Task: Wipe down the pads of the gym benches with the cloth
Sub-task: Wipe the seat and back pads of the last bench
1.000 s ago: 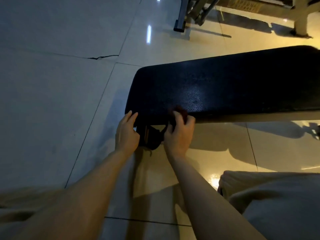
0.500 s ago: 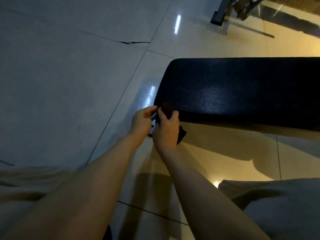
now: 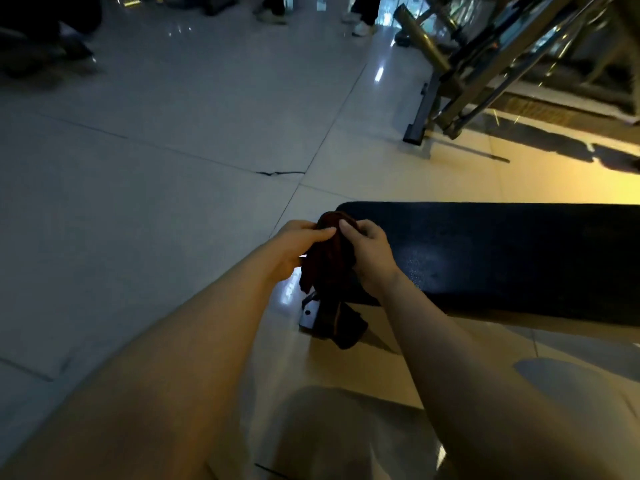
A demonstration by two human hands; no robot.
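A black padded bench pad (image 3: 502, 254) runs from the middle of the view to the right edge. At its left end both my hands hold a dark cloth (image 3: 332, 258) bunched between them. My left hand (image 3: 298, 247) grips the cloth from the left, thumb on top. From the right, my right hand (image 3: 370, 254) holds it with curled fingers. The cloth's lower part hangs down over the bench's metal foot (image 3: 309, 315).
A metal gym machine frame (image 3: 460, 77) stands at the upper right on the glossy tiled floor (image 3: 173, 168). Feet of other people (image 3: 360, 27) show at the top edge. A cracked tile joint (image 3: 277, 173) lies beyond the bench end.
My hands lifted the cloth from below the pad's near edge up to the pad's left end. The camera tilted up, showing more floor and the machine.
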